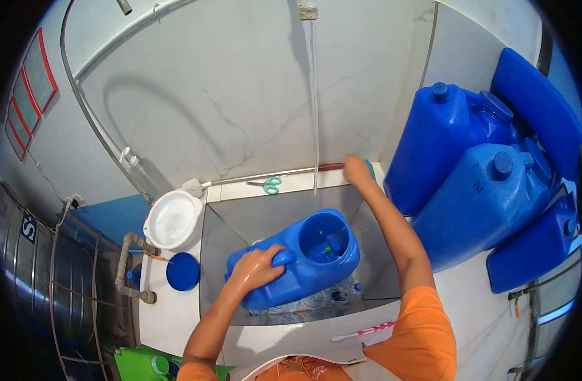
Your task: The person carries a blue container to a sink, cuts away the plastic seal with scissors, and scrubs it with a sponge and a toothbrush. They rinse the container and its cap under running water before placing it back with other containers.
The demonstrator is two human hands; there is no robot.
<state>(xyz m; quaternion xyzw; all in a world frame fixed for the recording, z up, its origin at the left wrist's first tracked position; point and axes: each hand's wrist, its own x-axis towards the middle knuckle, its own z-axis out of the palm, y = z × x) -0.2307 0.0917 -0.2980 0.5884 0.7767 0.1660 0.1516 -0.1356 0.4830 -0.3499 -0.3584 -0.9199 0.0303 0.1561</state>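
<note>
My left hand [259, 272] is wrapped round the handle of a blue plastic jerrycan [265, 292], tilted over the sink with its wide round mouth facing up. Something small and green shows inside that mouth. My right hand [356, 170] is closed at the back ledge, at the maroon grip end of a long-handled brush [265, 175] lying along it. A bit of teal shows beside that hand; what it belongs to is hidden. Teal-handled scissors [272, 185] lie on the ledge. Clear plastic bottles [316, 301] sit in the sink under the jerrycan.
Water runs from a tap [308, 11] behind the jerrycan. Large blue jerrycans [449, 140] crowd the right side. At left stand a white basin [173, 219], a blue lid [183, 272] and a pipe [122, 267]. A pink-and-white toothbrush [364, 331] lies on the front edge.
</note>
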